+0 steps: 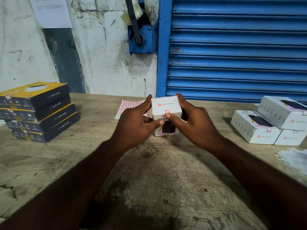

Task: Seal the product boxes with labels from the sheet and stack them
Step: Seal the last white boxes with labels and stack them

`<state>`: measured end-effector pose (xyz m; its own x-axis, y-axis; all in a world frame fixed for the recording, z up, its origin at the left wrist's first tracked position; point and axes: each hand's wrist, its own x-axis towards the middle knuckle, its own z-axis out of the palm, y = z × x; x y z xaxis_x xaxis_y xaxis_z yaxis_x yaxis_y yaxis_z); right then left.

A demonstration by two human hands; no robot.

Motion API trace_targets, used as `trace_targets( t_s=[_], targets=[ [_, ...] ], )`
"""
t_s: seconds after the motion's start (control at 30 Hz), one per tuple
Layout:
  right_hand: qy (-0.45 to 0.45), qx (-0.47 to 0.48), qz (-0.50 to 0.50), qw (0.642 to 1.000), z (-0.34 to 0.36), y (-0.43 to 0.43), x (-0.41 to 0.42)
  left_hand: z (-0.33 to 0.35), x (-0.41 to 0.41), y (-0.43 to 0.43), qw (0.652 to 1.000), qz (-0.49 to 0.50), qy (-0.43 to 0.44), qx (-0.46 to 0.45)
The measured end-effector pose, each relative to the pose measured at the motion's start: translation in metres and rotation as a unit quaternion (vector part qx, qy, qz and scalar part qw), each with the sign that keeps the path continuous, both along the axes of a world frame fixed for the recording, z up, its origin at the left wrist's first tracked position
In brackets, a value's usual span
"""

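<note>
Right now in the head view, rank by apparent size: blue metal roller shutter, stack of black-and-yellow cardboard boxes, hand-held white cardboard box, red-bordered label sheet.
1. Blue roller shutter
2. Stack of black-and-yellow boxes
3. White cardboard box
4. Red-bordered label sheet, partly hidden by the left hand: unsure

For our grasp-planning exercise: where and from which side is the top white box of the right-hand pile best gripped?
Probably best from above, pinching the top white box across its narrower width: it lies flat on the lower boxes, sides free.
</note>
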<state>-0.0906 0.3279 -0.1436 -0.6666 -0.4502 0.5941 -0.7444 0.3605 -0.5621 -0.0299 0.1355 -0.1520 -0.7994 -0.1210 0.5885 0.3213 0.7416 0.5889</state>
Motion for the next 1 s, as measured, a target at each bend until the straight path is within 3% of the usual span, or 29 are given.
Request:
trace_targets(
  t_s=[0.27, 0.5, 0.67, 0.77, 1.0],
  targets=[
    [-0.041, -0.029, 0.022, 0.998, -0.002, 0.003, -0.008, 0.000, -0.003, -0.005, 0.999, 0.002, 0.006, 0.034],
    [-0.140, -0.093, 0.068, 0.983, -0.005, -0.003, -0.010, -0.002, -0.006, 0.001, 0.979, -0.011, 0.000, 0.202],
    [-0.285, -0.211, 0.086, 0.931, -0.007, -0.007, -0.011, 0.000, -0.010, 0.003, 0.952, -0.018, -0.040, 0.304],
    [-0.311, -0.263, 0.064, 0.911, -0.006, -0.007, -0.014, 0.000, -0.011, 0.000, 0.954, -0.050, -0.063, 0.288],
    [-0.299, -0.286, 0.003, 0.910, -0.008, -0.002, -0.022, -0.003, -0.009, 0.003, 0.952, -0.135, -0.093, 0.259]
  ],
)
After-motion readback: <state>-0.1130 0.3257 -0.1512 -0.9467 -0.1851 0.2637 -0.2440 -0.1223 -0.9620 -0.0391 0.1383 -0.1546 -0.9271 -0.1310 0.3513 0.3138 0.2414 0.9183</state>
